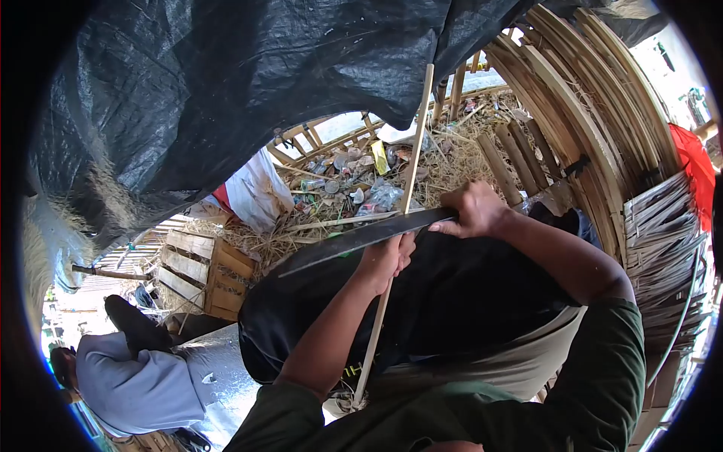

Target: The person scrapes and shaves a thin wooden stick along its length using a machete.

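Observation:
My right hand (pixel 476 211) is closed around the handle end of a machete. Its long dark blade (pixel 339 242) reaches across my lap toward the left. Just below the blade, my left hand (pixel 386 264) is wrapped around a thin, pale bamboo strip (pixel 416 154). The strip runs from near my waist up past the blade, which crosses it right above my left fingers. Dark cloth (pixel 467 286) covers my lap under both hands.
A person in a grey top (pixel 139 377) is at the lower left, near a wooden slatted crate (pixel 203 271). Straw and litter (pixel 369 181) cover the ground ahead. Bundled bamboo strips (pixel 580 98) stand at right. A black tarp (pixel 248 68) hangs overhead.

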{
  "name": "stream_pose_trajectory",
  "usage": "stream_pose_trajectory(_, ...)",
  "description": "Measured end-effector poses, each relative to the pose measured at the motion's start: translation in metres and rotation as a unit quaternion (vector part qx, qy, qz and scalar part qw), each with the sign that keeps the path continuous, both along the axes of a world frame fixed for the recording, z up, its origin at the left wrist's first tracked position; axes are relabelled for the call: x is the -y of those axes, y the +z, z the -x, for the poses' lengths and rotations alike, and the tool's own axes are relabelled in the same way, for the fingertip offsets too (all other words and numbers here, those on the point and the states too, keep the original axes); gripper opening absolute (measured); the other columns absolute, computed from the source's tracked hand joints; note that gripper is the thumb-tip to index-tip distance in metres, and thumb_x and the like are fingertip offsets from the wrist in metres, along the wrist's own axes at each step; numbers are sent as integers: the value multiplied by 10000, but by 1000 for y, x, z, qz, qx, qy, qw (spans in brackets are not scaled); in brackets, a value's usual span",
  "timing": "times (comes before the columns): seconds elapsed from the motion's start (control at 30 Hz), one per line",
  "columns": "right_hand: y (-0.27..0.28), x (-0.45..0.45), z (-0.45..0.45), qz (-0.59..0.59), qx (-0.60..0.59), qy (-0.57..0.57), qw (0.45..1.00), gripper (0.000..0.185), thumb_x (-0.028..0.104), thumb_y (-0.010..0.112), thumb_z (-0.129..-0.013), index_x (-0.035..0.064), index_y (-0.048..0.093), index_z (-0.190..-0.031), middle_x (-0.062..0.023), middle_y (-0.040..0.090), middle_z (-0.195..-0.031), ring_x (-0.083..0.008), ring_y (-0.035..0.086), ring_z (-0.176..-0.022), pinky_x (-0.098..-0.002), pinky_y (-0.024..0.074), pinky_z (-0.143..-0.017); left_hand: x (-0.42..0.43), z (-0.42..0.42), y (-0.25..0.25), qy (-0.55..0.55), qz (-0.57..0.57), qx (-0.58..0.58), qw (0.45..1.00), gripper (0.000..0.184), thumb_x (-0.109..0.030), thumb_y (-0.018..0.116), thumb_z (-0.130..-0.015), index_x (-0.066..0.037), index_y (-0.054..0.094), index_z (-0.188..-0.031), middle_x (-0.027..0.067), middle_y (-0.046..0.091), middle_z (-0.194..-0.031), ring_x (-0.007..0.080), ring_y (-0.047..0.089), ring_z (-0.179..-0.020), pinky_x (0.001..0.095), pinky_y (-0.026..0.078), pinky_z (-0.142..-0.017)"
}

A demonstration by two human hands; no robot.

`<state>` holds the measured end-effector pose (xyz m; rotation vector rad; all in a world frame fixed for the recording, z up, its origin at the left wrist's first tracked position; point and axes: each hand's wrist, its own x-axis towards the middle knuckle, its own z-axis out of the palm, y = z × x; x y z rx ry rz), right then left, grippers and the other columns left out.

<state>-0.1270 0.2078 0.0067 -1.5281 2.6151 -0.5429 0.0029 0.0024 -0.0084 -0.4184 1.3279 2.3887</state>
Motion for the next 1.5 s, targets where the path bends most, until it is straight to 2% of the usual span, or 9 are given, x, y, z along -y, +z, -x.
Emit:
stream_pose_trajectory(0.3, -13, -8, 21, 22, -80, -10, 996, 597, 657, 669, -811, 78, 592, -687, -111, 582, -604, -302, 647, -588, -431, 486, -502, -2, 6, 1, -20, -128, 17, 991, 379, -458, 427, -1051, -169, 430, -806, -77, 271, -520, 29, 266, -406, 190, 231, -370)
stream_pose_trajectory(0.33, -10, -7, 31, 34, -149, -56, 987, 565, 635, 665, -843, 103, 586, -666, -49, 555, -565, -222, 594, -478, -350, 441, -420, -3, 5, 6, -11, -147, 32, 989, 364, -459, 439, -1046, -176, 427, -816, -78, 268, -515, 30, 263, -397, 186, 229, -367)
stream_pose_trajectory(0.4, -22, -15, 75, 108, -553, -156, 811, 462, 524, 700, -881, 132, 577, -668, 11, 432, -551, -152, 462, -430, -300, 380, -383, -12, -2, 5, -26, -145, 45, 988, 358, -455, 425, -1051, -180, 429, -821, -80, 267, -517, 31, 258, -391, 187, 219, -359)
stream_pose_trajectory(0.47, -21, -34, 94, 61, -589, -110, 798, 437, 485, 682, -907, 123, 580, -685, 0, 430, -576, -160, 448, -450, -310, 377, -395, -12, -2, 5, -22, -164, 54, 985, 352, -451, 415, -1055, -183, 429, -826, -81, 267, -520, 32, 256, -385, 187, 210, -351)
stream_pose_trajectory(0.6, -18, 3, 30, -16, -24, -83, 996, 491, 532, 591, -935, 72, 648, -774, -126, 647, -662, -331, 650, -580, -443, 504, -525, -2, 14, -2, 17, -184, 67, 981, 354, -449, 404, -1060, -179, 427, -832, -84, 265, -532, 34, 250, -397, 199, 196, -355)
stream_pose_trajectory(0.67, -12, 19, 24, 13, -29, 31, 999, 483, 543, 624, -896, 78, 660, -768, -121, 633, -657, -337, 635, -570, -441, 501, -525, -2, 10, -4, 19, -114, 81, 990, 358, -452, 400, -1061, -179, 428, -831, -82, 262, -536, 37, 245, -406, 209, 190, -361)
stream_pose_trajectory(0.97, -18, 2, 55, 44, -140, -106, 983, 459, 496, 602, -940, 77, 662, -762, -89, 617, -595, -268, 626, -519, -401, 493, -496, 5, 13, 1, 9, 12, 50, 999, 402, -448, 361, -1072, -152, 421, -807, -75, 261, -553, 32, 236, -413, 221, 195, -363)
stream_pose_trajectory(1.13, -18, 20, 29, 2, -63, 50, 997, 517, 589, 621, -882, 88, 624, -753, -93, 591, -633, -318, 640, -594, -424, 508, -527, -10, 11, -5, 27, 92, 75, 993, 396, -445, 372, -1068, -145, 418, -813, -78, 267, -556, 34, 253, -405, 224, 208, -356)
stream_pose_trajectory(1.5, -28, 8, 49, 36, -111, 10, 993, 514, 611, 654, -842, 108, 682, -742, -90, 601, -567, -323, 625, -533, -422, 491, -510, -3, 15, -1, 23, 95, 44, 994, 397, -497, 420, -1043, -167, 428, -821, -90, 257, -580, 33, 241, -459, 218, 188, -402)
